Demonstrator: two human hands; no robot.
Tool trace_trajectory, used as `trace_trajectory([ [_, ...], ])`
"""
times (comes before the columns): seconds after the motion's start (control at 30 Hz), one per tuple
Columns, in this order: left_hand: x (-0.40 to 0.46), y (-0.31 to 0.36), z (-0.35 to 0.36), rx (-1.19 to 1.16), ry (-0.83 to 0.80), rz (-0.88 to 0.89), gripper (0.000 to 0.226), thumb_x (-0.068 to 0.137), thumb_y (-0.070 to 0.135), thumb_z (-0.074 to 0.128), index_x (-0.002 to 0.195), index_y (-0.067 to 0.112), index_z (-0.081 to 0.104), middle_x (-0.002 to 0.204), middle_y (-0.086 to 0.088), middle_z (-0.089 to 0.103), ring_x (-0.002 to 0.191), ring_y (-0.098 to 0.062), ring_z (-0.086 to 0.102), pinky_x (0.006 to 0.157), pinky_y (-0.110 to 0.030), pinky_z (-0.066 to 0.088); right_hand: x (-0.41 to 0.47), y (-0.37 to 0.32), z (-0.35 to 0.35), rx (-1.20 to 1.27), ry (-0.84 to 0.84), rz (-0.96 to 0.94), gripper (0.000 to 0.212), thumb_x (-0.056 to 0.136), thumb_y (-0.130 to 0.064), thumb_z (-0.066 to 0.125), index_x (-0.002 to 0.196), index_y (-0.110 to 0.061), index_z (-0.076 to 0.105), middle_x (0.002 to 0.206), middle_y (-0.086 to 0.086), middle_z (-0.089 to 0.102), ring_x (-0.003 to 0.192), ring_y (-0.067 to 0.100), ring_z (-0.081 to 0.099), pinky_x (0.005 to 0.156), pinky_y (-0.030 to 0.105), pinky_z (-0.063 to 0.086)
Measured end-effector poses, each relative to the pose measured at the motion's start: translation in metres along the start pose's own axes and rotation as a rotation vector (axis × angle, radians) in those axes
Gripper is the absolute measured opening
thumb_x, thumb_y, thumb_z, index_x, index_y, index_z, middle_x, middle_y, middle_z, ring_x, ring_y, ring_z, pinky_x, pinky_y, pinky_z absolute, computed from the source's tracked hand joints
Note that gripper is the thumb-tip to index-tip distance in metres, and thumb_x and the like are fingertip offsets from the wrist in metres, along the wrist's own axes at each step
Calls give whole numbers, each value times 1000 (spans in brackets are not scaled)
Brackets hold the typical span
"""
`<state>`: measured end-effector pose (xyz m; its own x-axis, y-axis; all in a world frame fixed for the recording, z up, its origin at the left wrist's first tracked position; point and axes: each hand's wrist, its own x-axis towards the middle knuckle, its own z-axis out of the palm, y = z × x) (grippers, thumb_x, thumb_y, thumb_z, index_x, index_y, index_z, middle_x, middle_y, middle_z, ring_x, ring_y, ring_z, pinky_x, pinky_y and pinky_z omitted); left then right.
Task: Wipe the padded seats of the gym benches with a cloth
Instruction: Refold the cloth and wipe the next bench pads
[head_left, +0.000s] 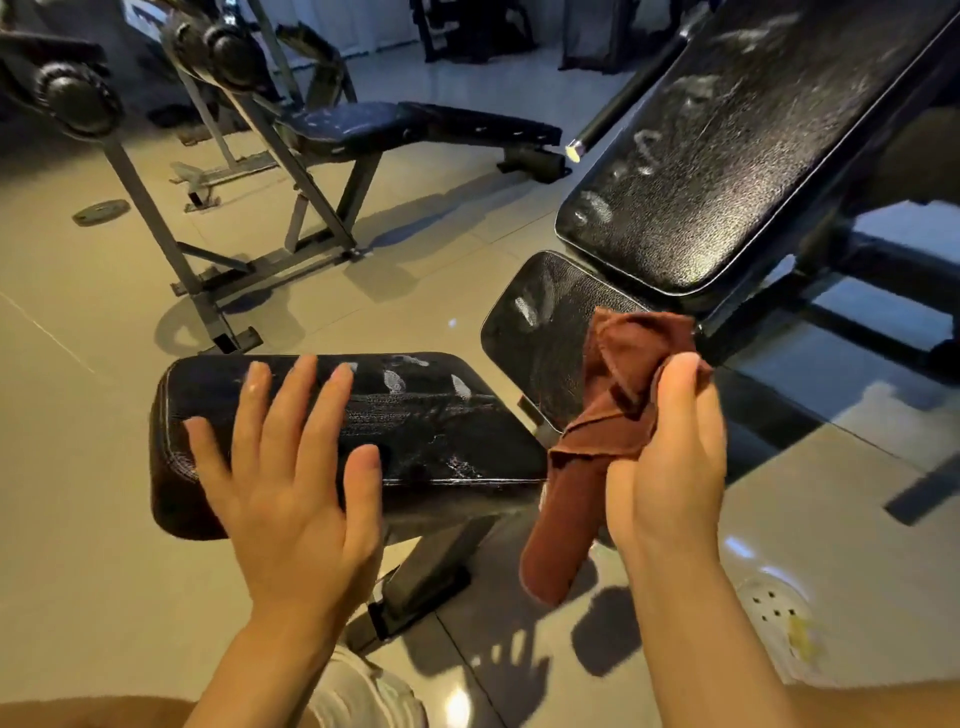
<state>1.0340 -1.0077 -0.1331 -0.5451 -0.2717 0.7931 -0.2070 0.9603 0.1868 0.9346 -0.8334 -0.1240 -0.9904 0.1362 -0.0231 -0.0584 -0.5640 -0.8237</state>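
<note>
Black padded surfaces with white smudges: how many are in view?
4. The near pad under the open left hand, the seat pad behind the cloth, the inclined backrest at upper right, and the far bench. Others may be hidden.

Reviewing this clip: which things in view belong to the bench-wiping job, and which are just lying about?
Belongs to the job:
brown cloth, gripped by the right hand
smudged front pad, under the open left hand
seat pad
inclined backrest

Just lying about:
weight plate on the floor
floor drain
</note>
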Motion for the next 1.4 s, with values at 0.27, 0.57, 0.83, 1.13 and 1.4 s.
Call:
trace_trajectory([
  [0.27, -6, 0, 22, 232, -32, 98, 47, 102, 41, 28, 142, 21, 44, 145, -9, 46, 140, -28, 34, 118, -46, 4, 103, 21, 14, -1654, -517, -646, 79, 93, -57, 6, 151, -9, 32, 158, 10, 29, 148, 23, 19, 121, 37, 4],
  [0.57, -12, -11, 30, 368, -71, 179, 52, 100, 44, 31, 145, 22, 43, 149, -7, 42, 142, -26, 30, 116, -47, 5, 85, 90, -41, -2133, -646, -883, 67, 87, -38, 65, 142, -4, 48, 148, 21, 43, 138, 38, 38, 115, 48, 19],
  [0.83, -14, -12, 29, 321, -49, 180, 50, 101, 42, 34, 144, 21, 44, 148, -9, 44, 141, -28, 32, 117, -46, 4, 111, 52, -44, -2122, -572, -962, 60, 96, -38, 31, 142, -3, 46, 147, 22, 43, 137, 38, 39, 113, 47, 24],
  [1.13, -14, -10, 27, 321, -76, 192, 48, 100, 41, 37, 143, 20, 46, 149, -9, 42, 142, -27, 30, 117, -45, 4, 132, 50, -20, -2156, -599, -985, 60, 95, -37, 29, 140, -3, 47, 147, 20, 44, 137, 37, 36, 114, 48, 20],
  [1.4, -14, -10, 20, 314, -110, 208, 48, 100, 42, 38, 142, 19, 48, 149, -10, 41, 141, -29, 31, 119, -44, 4, 95, 89, -61, -2066, -945, -1219, 51, 84, -12, 46, 132, -6, 59, 138, 14, 56, 128, 33, 52, 112, 45, 27],
])
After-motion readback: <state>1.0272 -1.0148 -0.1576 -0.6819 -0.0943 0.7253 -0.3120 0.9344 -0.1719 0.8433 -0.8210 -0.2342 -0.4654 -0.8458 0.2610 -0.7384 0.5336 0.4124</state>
